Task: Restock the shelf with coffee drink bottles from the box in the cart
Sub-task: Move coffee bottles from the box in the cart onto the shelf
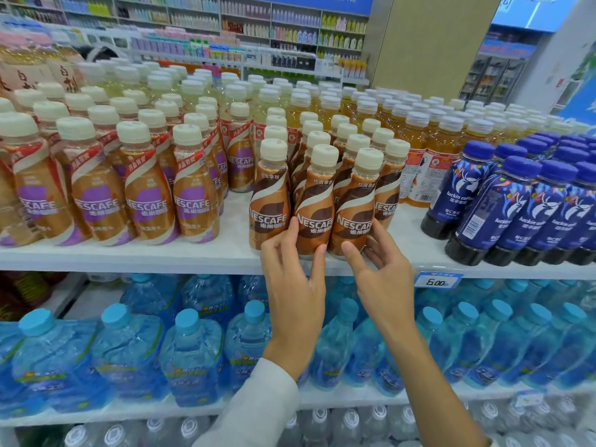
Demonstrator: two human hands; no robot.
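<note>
Fingers (292, 230) hold brown coffee bottles (314, 204) on a white supermarket shelf (129, 253).

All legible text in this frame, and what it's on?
"NESCAFE", with "雀巢咖啡" under it: brown swirl bottles, front centre of the upper shelf
"NESCAFE": purple-label bottles, to their left
"luckin coffee": blue bottles, on the right
"6.00": price tag on the shelf edge
Fine print on the bottles and the far aisle signs are too small or blurred to read.
</note>
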